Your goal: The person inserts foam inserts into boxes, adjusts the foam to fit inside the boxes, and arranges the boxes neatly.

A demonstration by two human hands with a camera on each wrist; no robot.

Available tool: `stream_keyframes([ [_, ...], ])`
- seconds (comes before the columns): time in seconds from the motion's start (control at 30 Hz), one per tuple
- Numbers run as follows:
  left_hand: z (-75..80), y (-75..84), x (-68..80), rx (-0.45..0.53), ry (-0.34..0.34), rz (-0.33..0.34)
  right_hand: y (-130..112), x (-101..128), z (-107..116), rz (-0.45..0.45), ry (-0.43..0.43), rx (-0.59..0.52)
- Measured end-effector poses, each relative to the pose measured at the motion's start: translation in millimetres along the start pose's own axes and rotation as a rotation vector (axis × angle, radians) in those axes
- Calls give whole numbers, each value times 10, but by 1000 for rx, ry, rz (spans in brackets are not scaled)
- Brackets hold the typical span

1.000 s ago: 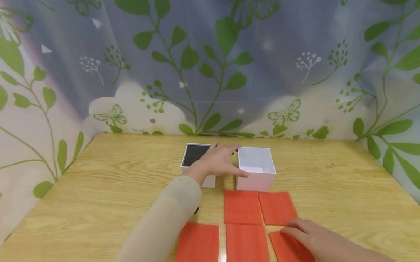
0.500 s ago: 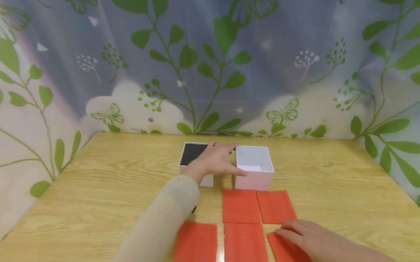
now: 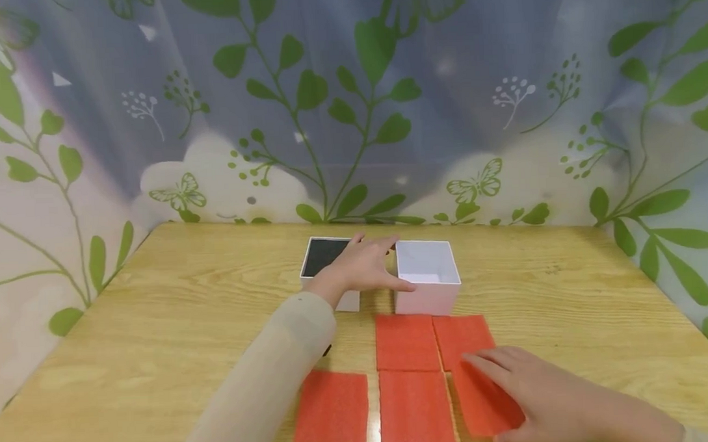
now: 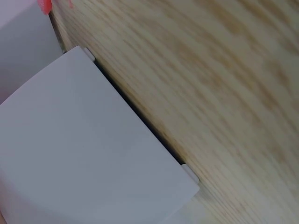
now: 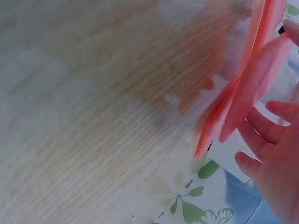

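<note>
Near the back of the table, my left hand (image 3: 364, 263) spans the left side of a pink-and-white open box (image 3: 428, 300). Its thumb lies at the front rim and a straight finger reaches the back corner. Under that forearm stands another white box with a dark interior (image 3: 320, 256). My right hand (image 3: 538, 387) holds a thin red soft-looking square (image 3: 483, 402) by its edges, fingers at the far side and thumb at the near side. The right wrist view has this red square (image 5: 259, 79) raised on edge against the fingers.
Several similar red squares lie flat: one front left (image 3: 331, 410), one in the middle (image 3: 416, 411), and two behind in front of the pink box. A small dark object (image 3: 327, 351) shows beside the left sleeve. A leaf-patterned curtain (image 3: 350, 117) encloses the wooden table (image 3: 176, 318).
My right hand has tilted the red square up and shifted it slightly away from me, with the thumb now visible at its near edge. The left hand stays at the box.
</note>
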State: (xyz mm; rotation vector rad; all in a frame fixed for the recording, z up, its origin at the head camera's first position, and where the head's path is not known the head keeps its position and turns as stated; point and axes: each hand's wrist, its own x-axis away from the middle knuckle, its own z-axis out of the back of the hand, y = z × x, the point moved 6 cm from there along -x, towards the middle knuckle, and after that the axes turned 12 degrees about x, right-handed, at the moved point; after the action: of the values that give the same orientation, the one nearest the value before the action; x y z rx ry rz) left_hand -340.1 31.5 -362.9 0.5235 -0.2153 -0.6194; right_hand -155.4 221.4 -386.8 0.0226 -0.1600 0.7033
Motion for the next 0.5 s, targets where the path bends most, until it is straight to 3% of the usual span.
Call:
stream_keyframes([
  [0.23, -23, -23, 22, 6, 14, -3, 43, -58, 93, -26, 21, 20],
  [0.5, -10, 13, -4, -11, 11, -5, 126, -176, 365, -1, 161, 90],
])
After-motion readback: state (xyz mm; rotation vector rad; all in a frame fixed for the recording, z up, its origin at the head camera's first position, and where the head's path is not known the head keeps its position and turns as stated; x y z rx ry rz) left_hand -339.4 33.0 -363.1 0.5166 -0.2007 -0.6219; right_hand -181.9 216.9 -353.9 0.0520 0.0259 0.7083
